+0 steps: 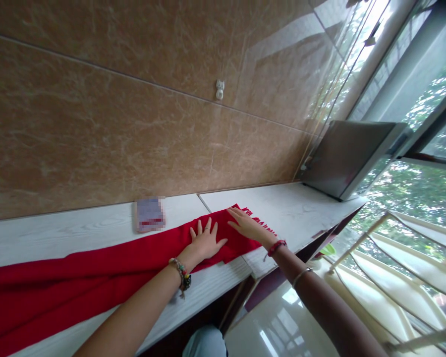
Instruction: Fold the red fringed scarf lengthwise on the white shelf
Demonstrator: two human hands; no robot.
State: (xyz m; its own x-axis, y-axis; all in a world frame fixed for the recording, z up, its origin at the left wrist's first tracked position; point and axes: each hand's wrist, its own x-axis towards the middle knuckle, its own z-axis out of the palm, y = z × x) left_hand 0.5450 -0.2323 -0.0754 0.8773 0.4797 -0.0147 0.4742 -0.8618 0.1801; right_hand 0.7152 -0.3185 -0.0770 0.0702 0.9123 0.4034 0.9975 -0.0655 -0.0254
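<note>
The red fringed scarf [134,255] lay lengthwise along the white wood-grain counter [271,199], running in from the left edge of the view and ending, fringe to the right, past the seam between two counter panels. Its left stretch was wider and showed long folds; under the hands it was flatter.

The left hand [207,243] rested on the scarf with its fingers spread, open and gripping nothing. The right hand [247,225] was beside it, nearer the fringe, its palm down over the cloth and its fingers extended, likewise open. A beaded bracelet [182,277] circled the left wrist; a red bracelet [277,247] and, farther up the forearm, a silver-coloured bangle [301,276] were on the right arm.

Between the scarf and the wall sat a small flat rectangular item [149,215], greyish with a red band near its lower edge; its face was pixelated, so any label on it could not be read. A white cat-shaped hook [219,89] was fixed to the brown marbled wall tiles [126,134]. A grey box-like appliance [351,154] stood at the counter's far right end, by the window [419,188]; any brand mark was too blurred to make out. A cream rack [390,282] stood at lower right.
</note>
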